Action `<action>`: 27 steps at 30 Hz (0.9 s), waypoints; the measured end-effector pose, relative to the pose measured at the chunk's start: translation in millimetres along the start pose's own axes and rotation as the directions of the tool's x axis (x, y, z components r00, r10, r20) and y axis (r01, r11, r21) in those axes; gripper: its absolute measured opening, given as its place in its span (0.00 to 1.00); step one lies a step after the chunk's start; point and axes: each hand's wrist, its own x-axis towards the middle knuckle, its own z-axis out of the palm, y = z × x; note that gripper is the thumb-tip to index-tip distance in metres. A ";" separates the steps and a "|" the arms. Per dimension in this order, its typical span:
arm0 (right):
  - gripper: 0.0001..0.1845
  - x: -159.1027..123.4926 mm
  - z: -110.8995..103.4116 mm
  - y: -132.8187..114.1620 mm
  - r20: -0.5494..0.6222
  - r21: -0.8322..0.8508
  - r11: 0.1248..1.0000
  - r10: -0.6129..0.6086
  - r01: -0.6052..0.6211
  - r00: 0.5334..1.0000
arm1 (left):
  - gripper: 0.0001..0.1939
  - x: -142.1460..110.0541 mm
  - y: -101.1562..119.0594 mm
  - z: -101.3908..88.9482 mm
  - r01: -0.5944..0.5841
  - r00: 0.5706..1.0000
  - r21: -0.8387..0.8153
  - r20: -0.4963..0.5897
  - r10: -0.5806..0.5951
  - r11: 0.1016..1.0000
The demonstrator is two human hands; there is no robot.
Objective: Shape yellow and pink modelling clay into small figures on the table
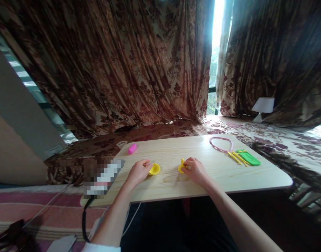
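Note:
My left hand (141,170) has its fingers curled at the left edge of a small yellow bowl-shaped piece (155,169), which looks like modelling clay. The hollow of that piece faces up, low over the wooden table (168,183). To the right, my right hand (195,170) pinches another yellow clay piece (181,167) with a narrow part sticking up. The fingers cover some of this second piece, so its full shape is hidden. A gap of bare wood lies between the two yellow pieces.
A pink clay lump (132,148) lies at the table's back left. Back right are a pink twisted loop (211,140), yellow strips (234,158) and a flat green piece (251,158). A pixelated object (104,178) is at the left edge. A white lamp (264,105) stands beyond.

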 end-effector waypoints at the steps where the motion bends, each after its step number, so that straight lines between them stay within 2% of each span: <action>1: 0.07 0.0 -0.4 -1.0 0.001 -0.003 1.000 -0.002 0.002 1.000 | 0.14 -1.6 1.8 -2.3 -0.005 1.000 0.015 -0.019 0.005 1.000; 4: 0.07 0.1 -4.1 -3.9 0.007 -0.006 1.000 -0.018 0.018 1.000 | 0.14 -10.9 15.3 -8.4 -0.042 0.992 0.074 -0.116 0.050 0.996; 7: 0.10 -1.4 -11.3 -3.3 0.031 0.012 0.998 -0.055 0.055 0.998 | 0.14 -26.0 41.3 -1.7 -0.148 0.965 0.117 -0.199 0.169 0.982; 11: 0.14 -3.8 -19.5 2.5 0.045 0.039 0.995 -0.091 0.090 0.995 | 0.10 -42.2 78.0 35.9 -0.377 0.919 0.110 -0.081 0.387 0.920; 13: 0.12 -3.2 -20.5 4.7 0.049 0.048 0.994 -0.101 0.099 0.994 | 0.09 -44.0 88.9 57.2 -0.428 0.900 0.098 -0.042 0.434 0.898; 15: 0.11 -1.4 -20.3 5.9 0.049 0.053 0.994 -0.100 0.098 0.994 | 0.09 -42.3 93.5 72.7 -0.447 0.892 0.090 -0.029 0.451 0.890; 17: 0.11 0.7 -20.5 7.2 0.034 0.055 0.995 -0.085 0.083 0.996 | 0.09 -39.6 93.9 80.4 -0.455 0.889 0.086 -0.024 0.458 0.887; 22: 0.11 0.0 -22.5 12.9 -0.003 0.078 0.996 -0.036 0.036 0.999 | 0.08 -40.9 93.6 80.5 -0.468 0.882 0.084 -0.013 0.471 0.880; 25: 0.15 -1.1 -20.2 11.9 0.013 0.121 0.992 -0.043 0.041 0.999 | 0.07 -44.2 98.0 79.5 -0.472 0.880 0.086 -0.014 0.475 0.878; 27: 0.14 0.5 -17.1 8.4 0.019 0.145 0.988 -0.054 0.051 0.998 | 0.06 -44.2 100.8 79.6 -0.466 0.882 0.093 -0.024 0.470 0.880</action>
